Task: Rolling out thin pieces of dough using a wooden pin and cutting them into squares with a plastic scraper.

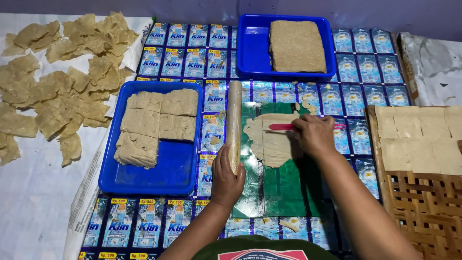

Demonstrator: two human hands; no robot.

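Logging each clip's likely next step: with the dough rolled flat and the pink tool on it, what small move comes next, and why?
Probably draw the pink tool across the dough sheet to cut it: the right hand presses it there, and the left hand holds the rolling pin aside.

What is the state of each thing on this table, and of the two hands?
Left hand: closed around the near end of the long wooden rolling pin, which lies flat.
Right hand: grip on the pink flat tool, pressed on the thin rolled dough sheet.
Near blue plastic tray: partly filled with dough slabs.
Far blue plastic tray: holds one slab.
Woven bamboo rack: partly covered with cut squares.
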